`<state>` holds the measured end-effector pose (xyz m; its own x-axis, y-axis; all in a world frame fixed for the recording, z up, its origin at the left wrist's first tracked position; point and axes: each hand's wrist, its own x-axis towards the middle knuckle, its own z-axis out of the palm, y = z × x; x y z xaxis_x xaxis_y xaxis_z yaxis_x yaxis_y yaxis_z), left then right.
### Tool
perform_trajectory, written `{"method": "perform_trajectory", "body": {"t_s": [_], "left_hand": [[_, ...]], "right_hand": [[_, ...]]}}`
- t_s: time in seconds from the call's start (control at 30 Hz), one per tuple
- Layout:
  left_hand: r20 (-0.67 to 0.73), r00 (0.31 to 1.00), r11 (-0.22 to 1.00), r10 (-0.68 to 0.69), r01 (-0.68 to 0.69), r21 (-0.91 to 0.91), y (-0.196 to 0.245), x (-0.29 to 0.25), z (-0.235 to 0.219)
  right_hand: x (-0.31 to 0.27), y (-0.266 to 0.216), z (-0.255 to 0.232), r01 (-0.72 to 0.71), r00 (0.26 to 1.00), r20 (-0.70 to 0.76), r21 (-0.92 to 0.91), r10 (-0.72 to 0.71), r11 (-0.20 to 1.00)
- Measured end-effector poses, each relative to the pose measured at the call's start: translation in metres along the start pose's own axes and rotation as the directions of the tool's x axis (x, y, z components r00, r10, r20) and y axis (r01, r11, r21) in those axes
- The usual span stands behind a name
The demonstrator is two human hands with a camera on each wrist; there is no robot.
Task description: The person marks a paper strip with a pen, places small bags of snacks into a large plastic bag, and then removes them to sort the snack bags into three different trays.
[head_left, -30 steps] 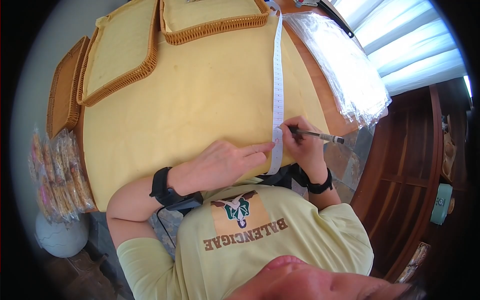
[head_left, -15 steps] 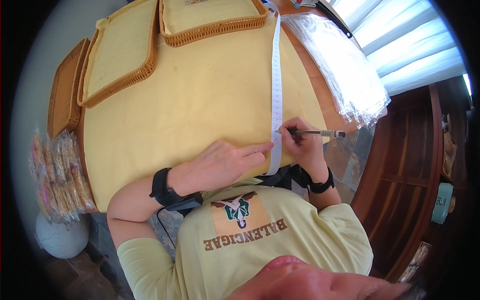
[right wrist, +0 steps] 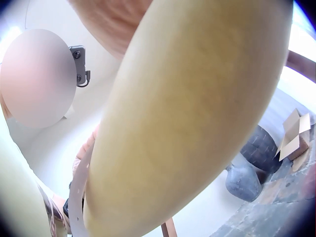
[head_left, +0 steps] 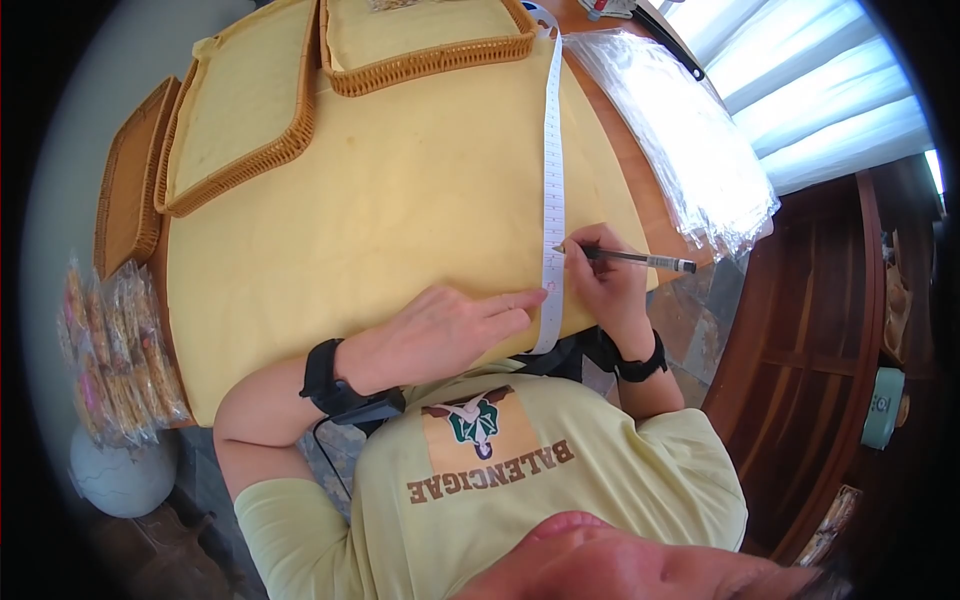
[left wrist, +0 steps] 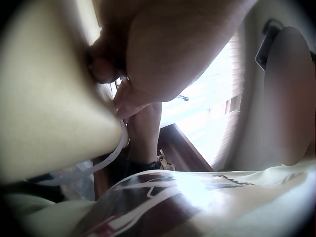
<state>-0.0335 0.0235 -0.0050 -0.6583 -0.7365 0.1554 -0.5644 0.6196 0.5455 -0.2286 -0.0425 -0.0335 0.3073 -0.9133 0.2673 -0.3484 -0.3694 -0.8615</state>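
Head view: the right hand (head_left: 612, 285) pinched a pen (head_left: 640, 260), tip at the tape (head_left: 553, 190) lying across the yellow cover (head_left: 380, 220), while the left hand (head_left: 450, 325) touched its edge with a straight forefinger; measuring seemed in hand, the next move probably calling for a steady tape.

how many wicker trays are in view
3 in the head view: a brown tray at the left, a cloth-lined tray just right of it, and a second cloth-lined tray at the top. Both lined ones are cut off by the frame, so others may be hidden.
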Motion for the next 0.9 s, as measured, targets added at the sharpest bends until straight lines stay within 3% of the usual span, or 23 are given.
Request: {"method": "perform_trajectory", "body": {"t_s": [0.5,0.9], "left_hand": [[0.015,1.0,1.0,-0.005,0.005,0.008,0.0001,0.0001,-0.0004],[0.011,1.0,1.0,-0.005,0.005,0.006,-0.0005,-0.0003,0.0009]], "right_hand": [[0.0022,-0.0079,-0.0003,0.023,0.998,0.063,-0.077,-0.018,0.997],[0.0015,-0.0086,0.0002,0.014,1.0,0.016,-0.12,-0.012,0.993]]}}
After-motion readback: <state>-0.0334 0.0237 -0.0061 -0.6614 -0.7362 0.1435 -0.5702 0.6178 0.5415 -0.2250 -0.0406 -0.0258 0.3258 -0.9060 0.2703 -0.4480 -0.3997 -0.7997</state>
